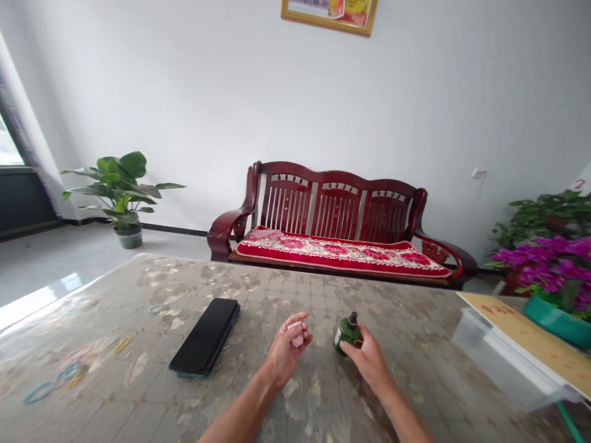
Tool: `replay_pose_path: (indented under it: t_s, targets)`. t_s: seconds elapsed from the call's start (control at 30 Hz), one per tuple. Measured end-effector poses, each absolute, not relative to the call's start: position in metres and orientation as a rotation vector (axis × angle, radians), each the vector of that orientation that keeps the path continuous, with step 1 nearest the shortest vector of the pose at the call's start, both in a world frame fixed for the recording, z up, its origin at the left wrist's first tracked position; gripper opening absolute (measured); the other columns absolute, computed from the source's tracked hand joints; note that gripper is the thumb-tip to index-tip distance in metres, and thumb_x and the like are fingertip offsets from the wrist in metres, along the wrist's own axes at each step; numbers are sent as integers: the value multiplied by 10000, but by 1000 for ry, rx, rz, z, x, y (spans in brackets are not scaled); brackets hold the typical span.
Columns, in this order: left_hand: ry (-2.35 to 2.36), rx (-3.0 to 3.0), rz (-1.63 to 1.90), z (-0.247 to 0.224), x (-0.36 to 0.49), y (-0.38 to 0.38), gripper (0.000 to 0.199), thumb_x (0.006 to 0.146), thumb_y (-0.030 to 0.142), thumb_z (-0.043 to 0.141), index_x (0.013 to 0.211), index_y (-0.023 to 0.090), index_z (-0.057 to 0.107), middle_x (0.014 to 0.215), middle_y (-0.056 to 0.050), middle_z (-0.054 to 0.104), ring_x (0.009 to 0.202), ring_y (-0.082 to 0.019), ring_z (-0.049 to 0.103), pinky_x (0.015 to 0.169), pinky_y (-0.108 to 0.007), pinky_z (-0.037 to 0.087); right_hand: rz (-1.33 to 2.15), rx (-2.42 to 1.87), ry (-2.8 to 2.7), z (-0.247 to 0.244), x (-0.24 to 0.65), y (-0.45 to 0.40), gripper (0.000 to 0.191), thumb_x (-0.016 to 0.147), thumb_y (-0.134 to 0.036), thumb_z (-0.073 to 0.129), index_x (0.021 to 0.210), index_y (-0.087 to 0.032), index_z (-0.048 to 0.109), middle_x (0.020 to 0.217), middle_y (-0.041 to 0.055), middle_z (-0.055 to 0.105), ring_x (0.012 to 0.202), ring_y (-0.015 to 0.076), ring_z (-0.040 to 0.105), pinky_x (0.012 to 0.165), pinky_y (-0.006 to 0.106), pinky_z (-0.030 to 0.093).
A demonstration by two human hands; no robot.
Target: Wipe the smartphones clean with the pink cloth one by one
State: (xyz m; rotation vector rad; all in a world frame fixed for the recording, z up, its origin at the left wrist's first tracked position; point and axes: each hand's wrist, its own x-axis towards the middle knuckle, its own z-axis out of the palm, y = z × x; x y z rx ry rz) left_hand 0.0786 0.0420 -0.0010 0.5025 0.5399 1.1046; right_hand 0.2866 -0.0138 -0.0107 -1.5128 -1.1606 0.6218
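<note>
Left hand (282,355): one, fingers curled round a small pink item (295,336). Right hand (370,364): one, thumb and fingers gripping a green bottle (342,337), dark-topped, upright, over the patterned tabletop (305,400); contact beneath unclear. Stage, as judged: both items held, apart; shifting the bottle would call for a steady grip. Black phone (205,337): one, lying left of both hands

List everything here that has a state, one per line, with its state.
Green bottle: upright
Right hand: closed on the bottle
Left hand: curled around a pink item
Phone: flat, screen dark
Bands: loose
Red mat: spread out
Picture frame: hung up
</note>
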Motion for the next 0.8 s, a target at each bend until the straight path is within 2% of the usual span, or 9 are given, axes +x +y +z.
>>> replay_pose_path:
  t_s: [0.13,0.23,0.33,0.43,0.53,0.6,0.7,0.8]
  targets:
    - [480,515,1019,4,79,41,313,656,232,829,929,174,688,746,15,612,647,-115,585,766,-298,521,815,-1400,-1142,1,289,-20,567,529,-229,713,1092,-193,658,1034,78,739,967,298,685,917,428,505]
    - [448,532,988,10,83,43,273,699,281,824,912,177,690,723,32,572,653,-107,562,786,-299,517,925,-1299,-1075,16,302,-23,566,522,-225,653,1087,-203,680,1098,79,730,1063,301,660,962,428,484]
    - [426,551,986,18,89,49,287,724,295,822,946,167,695,741,27,572,653,-98,553,748,-261,497,694,-1383,-956,31,302,-28,427,595,-307,646,1005,-207,707,1037,87,738,987,293,675,909,427,510]
    - [400,573,981,26,94,50,345,746,335,817,1026,169,704,856,-21,635,702,-113,576,703,-238,471,387,-1433,-1003,39,278,-37,297,732,-417,644,926,-202,712,930,82,733,874,262,673,813,376,535]
    - [376,632,975,31,96,44,435,741,399,823,1095,175,705,1030,-72,668,819,-150,606,717,-234,456,389,-1410,-1183,39,241,-43,324,829,-447,607,1014,-203,711,886,63,720,731,207,651,684,312,537]
    - [350,667,967,31,96,38,475,733,421,827,1121,177,700,1081,-81,664,889,-177,612,784,-252,456,388,-1414,-1264,37,219,-42,350,812,-430,648,1079,-209,698,948,63,714,742,197,645,688,301,531]
    - [293,682,922,27,96,29,466,741,409,820,1129,184,692,1003,-71,666,899,-208,622,856,-305,453,490,-1378,-1226,34,199,-32,335,779,-376,690,1068,-206,688,988,66,717,844,221,661,723,302,530]
    - [292,683,929,24,95,26,435,737,357,817,1113,172,696,955,-59,659,861,-196,619,831,-294,455,537,-1332,-1174,28,192,-25,161,789,-307,663,912,-205,681,829,32,707,733,200,647,677,292,518]
